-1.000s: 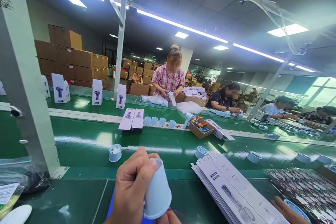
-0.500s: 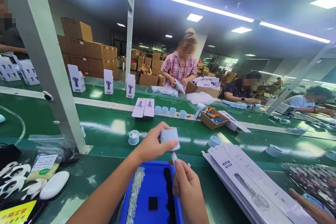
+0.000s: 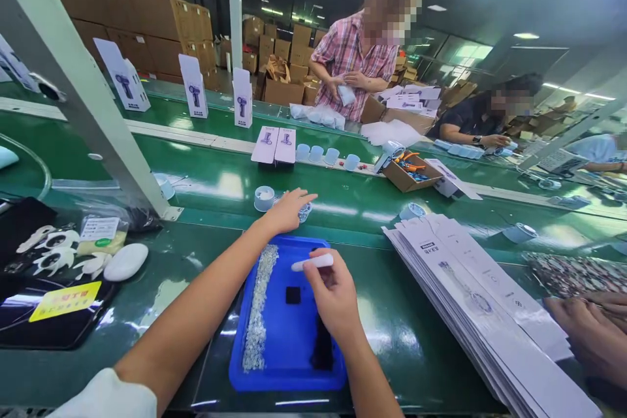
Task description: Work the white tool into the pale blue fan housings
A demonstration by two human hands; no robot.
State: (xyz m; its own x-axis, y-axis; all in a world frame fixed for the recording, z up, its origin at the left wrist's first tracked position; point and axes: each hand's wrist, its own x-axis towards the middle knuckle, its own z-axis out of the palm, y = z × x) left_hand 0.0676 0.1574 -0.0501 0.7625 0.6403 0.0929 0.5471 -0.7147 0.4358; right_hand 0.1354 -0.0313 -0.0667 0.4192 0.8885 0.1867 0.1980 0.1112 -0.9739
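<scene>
My left hand [image 3: 287,210] reaches out over the green belt, fingers spread flat on top of a small pale blue cup [image 3: 305,211] that stands on the belt. My right hand [image 3: 334,294] hovers over a blue tray [image 3: 274,366] and pinches a short white stick-like tool [image 3: 313,262]. Inside the tray lie a long strip of tiny clear parts [image 3: 257,307] and a small black square [image 3: 292,294].
A second pale blue cup [image 3: 264,198] stands just left of my left hand. A fanned stack of flat white cartons [image 3: 470,281] lies to the right, with a co-worker's hand [image 3: 588,330] beyond. A slanted metal post [image 3: 83,98] and bagged parts [image 3: 98,235] are at left. People work across the belt.
My left hand has carried the pale blue cup forward and set it down on the belt. My right hand stayed over the tray with the white tool. The camera tilted down.
</scene>
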